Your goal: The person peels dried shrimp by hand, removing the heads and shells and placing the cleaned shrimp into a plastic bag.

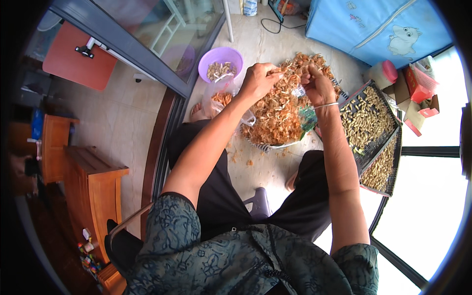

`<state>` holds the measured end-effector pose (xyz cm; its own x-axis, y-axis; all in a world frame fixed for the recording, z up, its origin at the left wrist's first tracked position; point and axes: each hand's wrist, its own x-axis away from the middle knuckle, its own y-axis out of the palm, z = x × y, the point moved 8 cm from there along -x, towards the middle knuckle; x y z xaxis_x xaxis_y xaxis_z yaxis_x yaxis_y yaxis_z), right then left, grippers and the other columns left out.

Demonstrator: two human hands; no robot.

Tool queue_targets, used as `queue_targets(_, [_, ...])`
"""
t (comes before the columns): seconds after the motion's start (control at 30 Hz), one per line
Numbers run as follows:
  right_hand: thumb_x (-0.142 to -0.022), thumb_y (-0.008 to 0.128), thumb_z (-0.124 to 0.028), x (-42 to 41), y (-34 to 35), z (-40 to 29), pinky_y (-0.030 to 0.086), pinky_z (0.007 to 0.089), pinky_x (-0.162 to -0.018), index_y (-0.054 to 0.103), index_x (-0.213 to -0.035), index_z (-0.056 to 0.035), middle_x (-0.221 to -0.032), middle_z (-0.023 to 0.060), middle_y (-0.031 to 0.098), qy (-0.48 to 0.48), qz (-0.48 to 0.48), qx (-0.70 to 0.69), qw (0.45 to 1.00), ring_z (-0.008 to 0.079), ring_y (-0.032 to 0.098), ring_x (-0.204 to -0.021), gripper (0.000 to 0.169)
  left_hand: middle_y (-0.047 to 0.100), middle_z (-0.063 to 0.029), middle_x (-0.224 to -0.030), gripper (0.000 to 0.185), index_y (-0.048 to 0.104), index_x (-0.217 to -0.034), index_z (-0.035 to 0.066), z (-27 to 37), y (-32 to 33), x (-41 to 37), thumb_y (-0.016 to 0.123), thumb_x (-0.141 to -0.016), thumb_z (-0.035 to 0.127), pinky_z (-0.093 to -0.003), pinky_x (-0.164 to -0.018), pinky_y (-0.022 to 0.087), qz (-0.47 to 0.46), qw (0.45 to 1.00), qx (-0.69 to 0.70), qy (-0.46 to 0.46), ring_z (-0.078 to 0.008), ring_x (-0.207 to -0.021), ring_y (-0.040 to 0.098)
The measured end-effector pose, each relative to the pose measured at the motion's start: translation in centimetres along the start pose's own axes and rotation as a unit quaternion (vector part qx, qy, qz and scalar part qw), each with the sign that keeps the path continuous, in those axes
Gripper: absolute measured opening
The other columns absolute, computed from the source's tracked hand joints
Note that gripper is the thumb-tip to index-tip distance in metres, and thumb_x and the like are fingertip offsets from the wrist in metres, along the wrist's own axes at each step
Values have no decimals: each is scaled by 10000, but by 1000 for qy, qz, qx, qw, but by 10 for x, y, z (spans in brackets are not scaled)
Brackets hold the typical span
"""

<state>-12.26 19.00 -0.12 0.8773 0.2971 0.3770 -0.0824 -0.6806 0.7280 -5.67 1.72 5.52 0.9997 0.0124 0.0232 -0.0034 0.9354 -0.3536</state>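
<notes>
A large heap of dry orange-brown papery plant pieces [278, 118] lies on a cloth on the floor before me. Above its upper left part is my left hand [262, 78], its thumb and fingers pinched on a small piece of the dry plant material. My right hand [316, 83] is raised over the heap's right side with curled fingers; whether it holds anything is unclear. Left of the heap, a clear plastic bag [221, 99] holds orange-brown pieces. Behind the bag stands a purple plastic basin [221, 61] with pale pieces in it. Green netting or plastic [308, 118] lies at the heap's right edge.
Black plastic crates of peanuts [376, 162] stand to the right. Beyond them are opened cardboard boxes [400, 88] and a jar with a pink lid [389, 71]. A blue fabric cover [368, 29] is at the back. A sliding glass door frame [147, 55] borders the left.
</notes>
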Motion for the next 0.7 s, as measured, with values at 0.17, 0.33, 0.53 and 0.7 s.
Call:
queue_targets(0.17, [-943,549,-126,4,-15,-13,510,262,-569,580,-926,-1,-780,64,591,-65,75,123,987,158,595,-677,130,678,-143,-826,518,489,-1326,3,-20,4,-5,654,-852,128,-284,-558,510,-24,998,-62,-19,-136,-597,623])
queue_targets(0.33, [-930,554,-118,21,20,24,523,275,-621,596,-983,12,-806,88,631,-52,30,218,974,176,612,-688,146,688,-150,-780,301,658,-1105,5,-19,-23,-15,641,-860,179,-282,-600,493,69,991,-97,59,-138,-617,620])
queue_targets(0.53, [-939,557,-210,18,51,105,570,323,-661,518,-1162,87,-970,136,641,68,-43,369,926,221,642,-760,374,612,-37,-613,263,701,-858,-26,-15,-56,-9,654,-860,232,-273,-520,445,89,995,-46,9,-106,-547,535])
queue_targets(0.7, [-902,591,-160,5,60,99,560,293,-610,571,-1097,100,-907,151,670,6,-65,415,908,200,673,-710,326,644,-63,-683,131,682,-849,-6,-10,-74,-2,698,-793,111,-264,-540,467,119,985,-116,52,-122,-576,564])
